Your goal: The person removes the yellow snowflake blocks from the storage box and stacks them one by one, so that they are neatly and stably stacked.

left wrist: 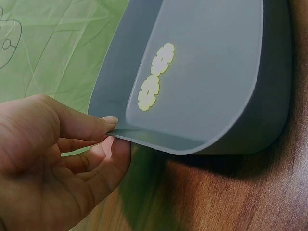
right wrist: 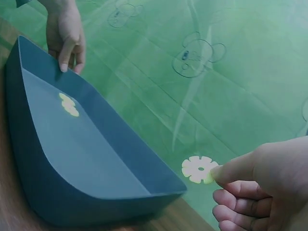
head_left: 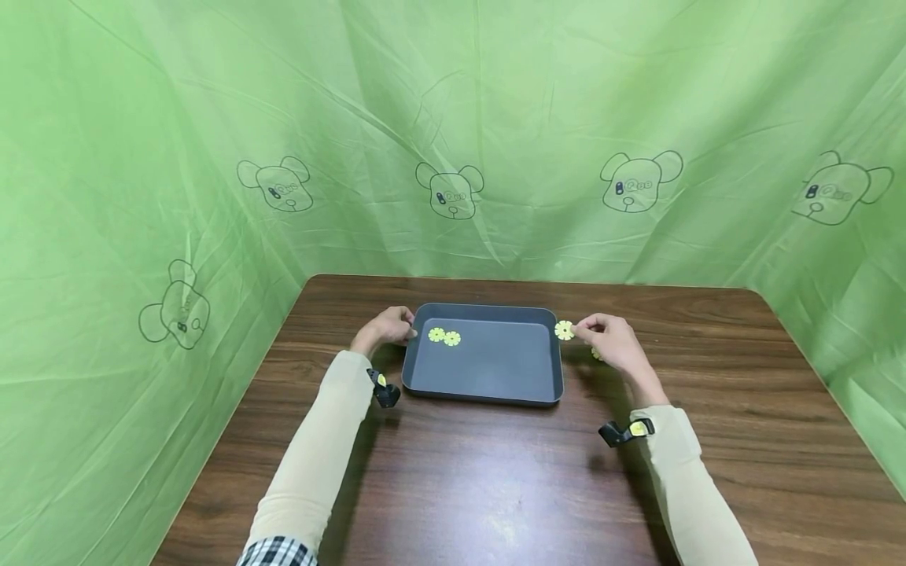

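A grey rectangular tray (head_left: 488,358) lies on the wooden table. My left hand (head_left: 391,326) pinches its left rim between thumb and fingers, the thumb on the inner side. Two yellow notched discs (left wrist: 156,77) lie end to end on the tray floor near that hand; whether they are interlocked I cannot tell. Just beyond the tray's right rim, my right hand (head_left: 614,339) pinches another yellow notched disc (right wrist: 198,169) by its edge, held up off the table. A further yellow piece (head_left: 596,354) shows partly behind the right hand, mostly hidden by it.
The dark brown wooden table (head_left: 460,472) extends around the tray on all sides. Behind and beside it hangs a green curtain (head_left: 538,118) printed with bear heads. A dark camera on a strap (head_left: 626,431) sits on the right wrist, and a similar one on the left.
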### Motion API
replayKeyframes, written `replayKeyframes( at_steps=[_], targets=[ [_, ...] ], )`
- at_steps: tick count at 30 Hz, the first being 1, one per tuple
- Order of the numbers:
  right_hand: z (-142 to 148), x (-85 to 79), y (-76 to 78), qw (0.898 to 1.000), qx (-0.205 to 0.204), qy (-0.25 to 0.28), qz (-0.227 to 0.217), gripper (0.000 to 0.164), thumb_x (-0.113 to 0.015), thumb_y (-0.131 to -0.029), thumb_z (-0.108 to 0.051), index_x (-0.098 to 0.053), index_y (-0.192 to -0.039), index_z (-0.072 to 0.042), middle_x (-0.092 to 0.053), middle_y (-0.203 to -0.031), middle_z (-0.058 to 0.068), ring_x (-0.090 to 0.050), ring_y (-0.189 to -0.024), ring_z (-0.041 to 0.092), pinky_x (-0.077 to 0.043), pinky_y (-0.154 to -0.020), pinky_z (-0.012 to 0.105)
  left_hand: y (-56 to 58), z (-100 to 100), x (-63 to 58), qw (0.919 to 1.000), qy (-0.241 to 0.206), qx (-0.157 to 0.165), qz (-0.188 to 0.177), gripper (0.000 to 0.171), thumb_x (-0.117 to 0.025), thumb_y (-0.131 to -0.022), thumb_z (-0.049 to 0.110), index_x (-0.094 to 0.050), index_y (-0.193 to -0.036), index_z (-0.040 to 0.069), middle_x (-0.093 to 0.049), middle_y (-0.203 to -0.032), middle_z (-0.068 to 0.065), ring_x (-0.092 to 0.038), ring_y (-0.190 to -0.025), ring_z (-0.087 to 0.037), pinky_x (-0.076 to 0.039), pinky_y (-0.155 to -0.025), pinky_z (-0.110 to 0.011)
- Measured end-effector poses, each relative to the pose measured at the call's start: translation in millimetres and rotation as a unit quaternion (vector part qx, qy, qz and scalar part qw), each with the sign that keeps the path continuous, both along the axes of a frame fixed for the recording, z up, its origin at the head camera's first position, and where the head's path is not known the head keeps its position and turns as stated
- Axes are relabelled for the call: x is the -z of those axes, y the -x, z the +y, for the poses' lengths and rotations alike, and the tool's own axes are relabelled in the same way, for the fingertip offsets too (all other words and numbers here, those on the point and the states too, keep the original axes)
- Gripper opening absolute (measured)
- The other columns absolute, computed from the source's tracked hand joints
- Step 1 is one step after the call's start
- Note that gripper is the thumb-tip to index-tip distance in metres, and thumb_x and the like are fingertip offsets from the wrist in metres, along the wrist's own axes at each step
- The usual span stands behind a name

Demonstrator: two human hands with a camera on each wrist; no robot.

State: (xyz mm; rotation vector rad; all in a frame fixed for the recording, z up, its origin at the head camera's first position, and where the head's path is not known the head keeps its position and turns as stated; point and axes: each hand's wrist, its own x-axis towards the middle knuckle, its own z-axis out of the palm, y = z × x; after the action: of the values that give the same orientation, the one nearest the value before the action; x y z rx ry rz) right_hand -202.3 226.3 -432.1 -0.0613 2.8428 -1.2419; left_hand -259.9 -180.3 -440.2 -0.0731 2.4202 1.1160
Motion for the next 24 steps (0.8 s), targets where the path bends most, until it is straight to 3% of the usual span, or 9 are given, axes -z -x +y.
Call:
replayKeyframes(
  at_steps=[13,24],
  targets=[
    [39,6.7,-6.8,0.999,0.039,-0.026,-0.026,0.039,-0.057,-0.094,-0.039,-0.066,-0.103,-0.002,-0.066,-0.099,0.017,-0.054,-0.088,0.022,-0.041,-0.072,0.027,0.6,0,0.6,1.0,-0.001,0.002,0.001,0.028,-0.056,-0.091,0.001,-0.049,-0.117,-0.006,-0.049,-0.114,-0.015,-0.057,-0.094,-0.022,-0.057,-0.084,-0.031],
    [61,17.3,-5.5,0.994,0.056,-0.002,-0.097,0.038,-0.056,-0.094,-0.029,-0.062,-0.11,0.005,-0.065,-0.092,0.012,-0.052,-0.079,0.014,-0.041,-0.07,0.024,-1.5,0,0.2,1.0,0.009,0.002,0.002,0.03,-0.056,-0.091,0.002,-0.048,-0.119,-0.005,-0.049,-0.116,-0.016,-0.057,-0.096,-0.023,-0.056,-0.085,-0.031]
  ],
)
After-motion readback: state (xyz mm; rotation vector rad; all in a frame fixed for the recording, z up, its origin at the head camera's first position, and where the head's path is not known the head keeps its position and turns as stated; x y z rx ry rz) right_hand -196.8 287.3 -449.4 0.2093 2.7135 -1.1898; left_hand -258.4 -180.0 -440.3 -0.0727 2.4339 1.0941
